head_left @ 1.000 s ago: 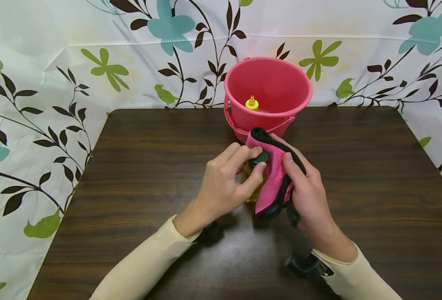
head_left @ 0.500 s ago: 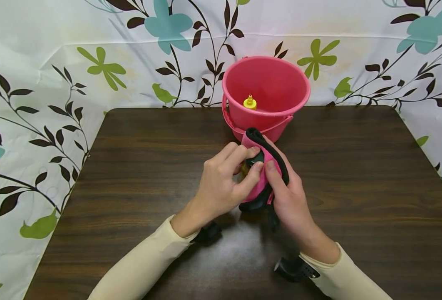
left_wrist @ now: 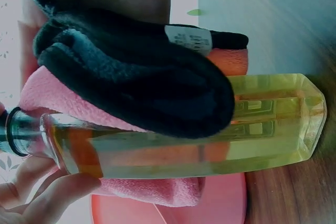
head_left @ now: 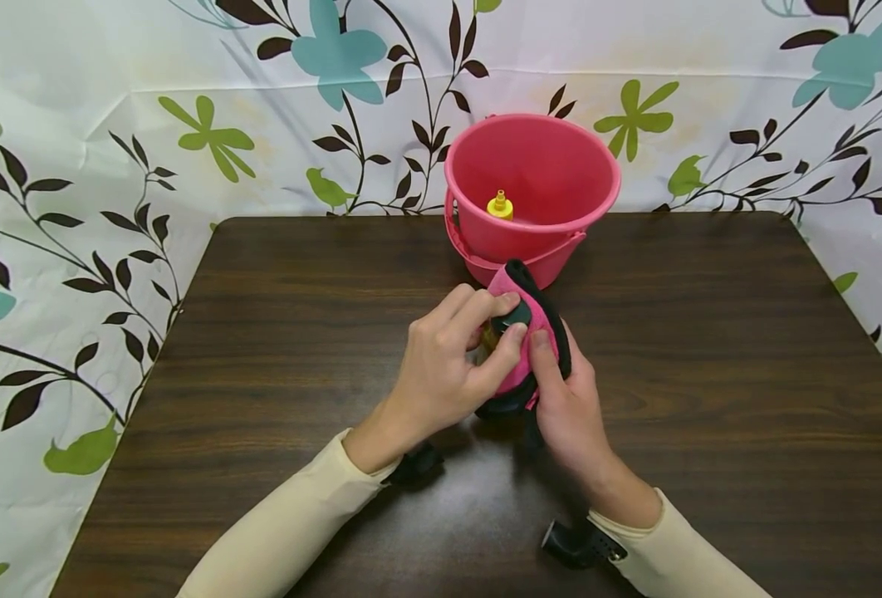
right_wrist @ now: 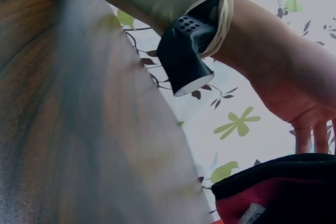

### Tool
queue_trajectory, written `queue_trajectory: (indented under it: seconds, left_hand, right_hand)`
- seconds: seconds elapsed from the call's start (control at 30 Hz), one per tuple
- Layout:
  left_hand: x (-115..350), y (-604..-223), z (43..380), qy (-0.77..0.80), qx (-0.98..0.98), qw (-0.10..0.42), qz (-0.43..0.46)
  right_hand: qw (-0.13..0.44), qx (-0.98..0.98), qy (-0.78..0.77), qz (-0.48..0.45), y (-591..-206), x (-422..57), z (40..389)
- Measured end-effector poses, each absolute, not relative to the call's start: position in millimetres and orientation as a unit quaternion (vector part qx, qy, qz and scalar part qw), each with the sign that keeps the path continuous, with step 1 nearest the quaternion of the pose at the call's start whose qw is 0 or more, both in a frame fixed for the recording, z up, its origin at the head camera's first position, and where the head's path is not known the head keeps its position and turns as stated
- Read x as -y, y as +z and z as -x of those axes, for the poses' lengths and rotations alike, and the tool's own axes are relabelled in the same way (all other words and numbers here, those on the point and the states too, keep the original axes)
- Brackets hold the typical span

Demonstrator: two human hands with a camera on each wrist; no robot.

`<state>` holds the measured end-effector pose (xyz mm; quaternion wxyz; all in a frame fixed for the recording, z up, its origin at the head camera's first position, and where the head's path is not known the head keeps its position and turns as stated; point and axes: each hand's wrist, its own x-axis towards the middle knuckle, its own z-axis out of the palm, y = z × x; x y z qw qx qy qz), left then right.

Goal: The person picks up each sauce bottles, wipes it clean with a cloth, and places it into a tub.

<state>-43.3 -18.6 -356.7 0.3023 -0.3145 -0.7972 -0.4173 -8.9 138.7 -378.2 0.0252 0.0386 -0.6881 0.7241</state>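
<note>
A clear bottle (left_wrist: 283, 121) with yellow liquid and a dark green cap (head_left: 514, 315) stands on the table. My left hand (head_left: 448, 353) pinches the cap between thumb and fingers. In my right hand (head_left: 571, 407) is a folded pink cloth (head_left: 533, 320) with black edging, held against the bottle's right side. The left wrist view has the cloth's black border (left_wrist: 157, 87) and a white tag (left_wrist: 189, 39) across the bottle, with pink fabric also showing behind it. Seen from the right wrist, the left hand (right_wrist: 294, 72) reaches over the cloth (right_wrist: 283, 192); the bottle is hidden there.
Just behind the hands a pink bucket (head_left: 553, 183) stands with its handle hanging down in front. A yellow nozzle top (head_left: 500, 205) pokes up inside it. The dark wooden table (head_left: 710, 349) backs onto a floral curtain (head_left: 224, 50).
My right hand has moved left with the cloth, wrapping it closer around the bottle, then slid slightly down and toward me. The left hand keeps its hold on the cap.
</note>
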Motion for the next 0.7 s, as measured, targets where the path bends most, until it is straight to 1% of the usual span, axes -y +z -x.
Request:
queue_trajectory:
  seconds: [0.33,0.47,0.7]
  left_hand:
    - [17.6,-357.4,43.6,-0.418,0.791,0.312,0.32]
    - [17.2,-357.8,43.9,-0.418,0.789,0.317,0.32]
    - [15.6,-358.3,44.8,-0.417,0.788,0.323,0.317]
  right_hand:
    - [0.032,0.682,0.729,-0.049,-388.5,-140.4,11.3]
    - [0.018,0.678,0.734,-0.036,-392.7,-142.1,12.6]
    - [-0.014,0.666,0.746,0.015,-404.3,-144.0,14.5]
